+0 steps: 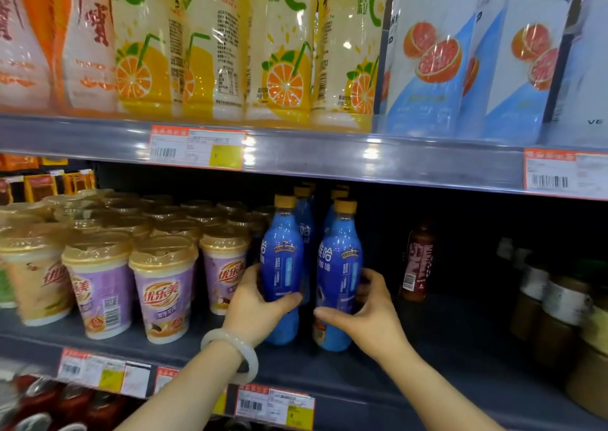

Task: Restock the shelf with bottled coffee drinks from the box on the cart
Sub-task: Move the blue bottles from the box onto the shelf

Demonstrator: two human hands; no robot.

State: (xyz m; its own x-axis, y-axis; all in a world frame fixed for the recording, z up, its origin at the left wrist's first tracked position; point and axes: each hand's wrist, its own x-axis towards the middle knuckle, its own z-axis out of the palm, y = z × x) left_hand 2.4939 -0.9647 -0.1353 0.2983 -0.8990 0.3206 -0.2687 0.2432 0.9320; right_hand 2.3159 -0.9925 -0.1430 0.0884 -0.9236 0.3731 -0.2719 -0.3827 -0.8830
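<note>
Two blue coffee bottles with tan caps stand at the front of the dark middle shelf point(378, 374). My left hand point(256, 309) grips the left bottle point(283, 262) around its lower half; a pale bangle sits on that wrist. My right hand point(368, 312) wraps the right bottle point(340, 266) from its right side. Both bottles are upright and rest on the shelf board. More blue bottles point(304, 213) stand in rows right behind them. The box and the cart are out of view.
Rows of purple and beige milk-tea cups point(164, 286) stand left of the bottles. A dark brown bottle point(416, 262) stands alone to the right, with jars point(559, 309) at far right. Orange drink bottles point(283, 52) fill the upper shelf. Price tags line the shelf edges.
</note>
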